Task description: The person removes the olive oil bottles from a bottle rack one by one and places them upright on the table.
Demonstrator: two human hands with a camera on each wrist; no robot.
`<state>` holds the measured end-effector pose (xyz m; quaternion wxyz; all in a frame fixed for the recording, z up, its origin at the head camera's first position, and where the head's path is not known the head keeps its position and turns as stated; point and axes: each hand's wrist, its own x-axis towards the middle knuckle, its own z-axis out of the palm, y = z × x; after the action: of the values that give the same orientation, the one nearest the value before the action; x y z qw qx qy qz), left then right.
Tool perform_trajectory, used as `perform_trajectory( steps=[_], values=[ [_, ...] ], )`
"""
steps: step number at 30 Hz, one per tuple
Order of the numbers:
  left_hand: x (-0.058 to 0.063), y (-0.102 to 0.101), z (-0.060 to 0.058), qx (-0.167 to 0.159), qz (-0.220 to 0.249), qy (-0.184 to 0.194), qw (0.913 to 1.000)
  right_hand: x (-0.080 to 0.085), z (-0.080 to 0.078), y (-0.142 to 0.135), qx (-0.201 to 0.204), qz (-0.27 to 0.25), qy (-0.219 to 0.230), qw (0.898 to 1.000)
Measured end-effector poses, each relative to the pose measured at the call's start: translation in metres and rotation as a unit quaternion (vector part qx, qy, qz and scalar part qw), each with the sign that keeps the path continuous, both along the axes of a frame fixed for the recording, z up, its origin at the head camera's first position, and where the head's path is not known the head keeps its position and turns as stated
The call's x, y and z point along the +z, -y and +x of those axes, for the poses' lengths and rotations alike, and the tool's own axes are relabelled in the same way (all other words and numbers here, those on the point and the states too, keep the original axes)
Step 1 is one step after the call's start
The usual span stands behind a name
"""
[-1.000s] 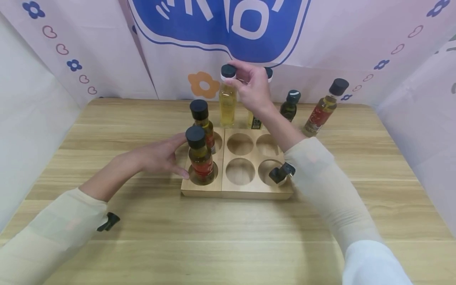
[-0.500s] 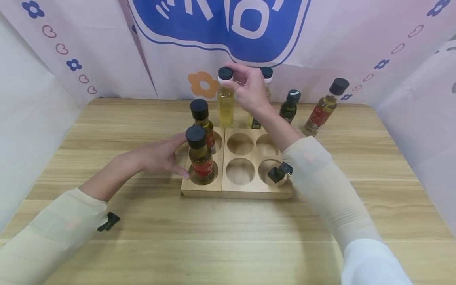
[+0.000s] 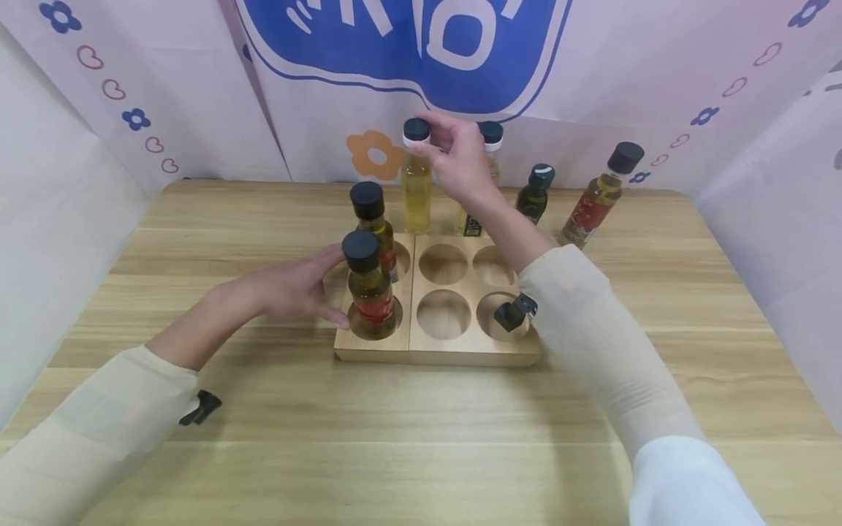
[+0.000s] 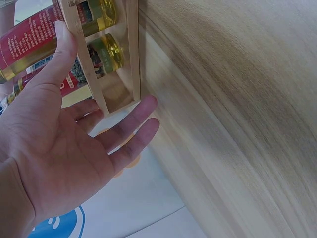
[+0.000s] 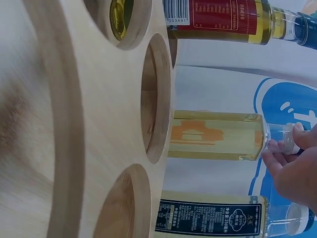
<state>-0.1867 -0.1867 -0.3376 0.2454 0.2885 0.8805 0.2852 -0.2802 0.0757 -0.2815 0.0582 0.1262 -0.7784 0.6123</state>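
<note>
In the head view, my right hand [image 3: 457,157] pinches a bottle of pale yellow oil [image 3: 416,193] at its neck, just under the dark cap. That bottle is upright behind the wooden rack [image 3: 475,358]. The right wrist view shows thumb and fingers [image 5: 298,166] around the white collar. At the rack's left side rests my left hand [image 3: 289,292], its thumb on the top edge and its fingers loosely extended in the left wrist view. Two red-labelled oil bottles with black caps, a front one [image 3: 373,292] and a back one [image 3: 375,219], stand in the rack's left holes.
Behind the right forearm stands a second pale oil bottle [image 3: 491,146], partly hidden. Farther right are a small dark green bottle [image 3: 533,197] and another red-labelled bottle [image 3: 594,201]. A printed white sheet [image 3: 210,131] backs the wooden table [image 3: 421,446].
My right hand and the pale oil bottle have shifted slightly left. The left hand and the rack have stayed in place.
</note>
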Motion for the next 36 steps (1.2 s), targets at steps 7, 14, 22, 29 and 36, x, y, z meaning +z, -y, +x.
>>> perform_trajectory(
  steps=[7, 14, 22, 29, 36],
  values=[
    [-0.001, 0.0, -0.001, -0.002, 0.003, 0.001, 1.0, 0.001, -0.001, -0.002, 0.002, 0.003, 0.021, 1.0],
    [0.0, 0.0, -0.001, -0.007, 0.013, 0.0, 0.9999, 0.004, 0.0, -0.005, 0.02, 0.021, 0.023, 0.999],
    [0.0, 0.0, -0.001, -0.006, 0.006, -0.003, 1.0, 0.007, 0.009, -0.012, 0.042, 0.073, -0.038, 0.996],
    [0.001, -0.001, 0.0, -0.009, 0.004, -0.005, 0.9999, 0.016, 0.022, -0.018, 0.055, 0.086, -0.069, 0.992],
    [0.0, -0.001, 0.001, -0.005, -0.004, -0.015, 0.9999, 0.021, 0.041, -0.029, 0.084, 0.117, -0.095, 0.985]
  ],
)
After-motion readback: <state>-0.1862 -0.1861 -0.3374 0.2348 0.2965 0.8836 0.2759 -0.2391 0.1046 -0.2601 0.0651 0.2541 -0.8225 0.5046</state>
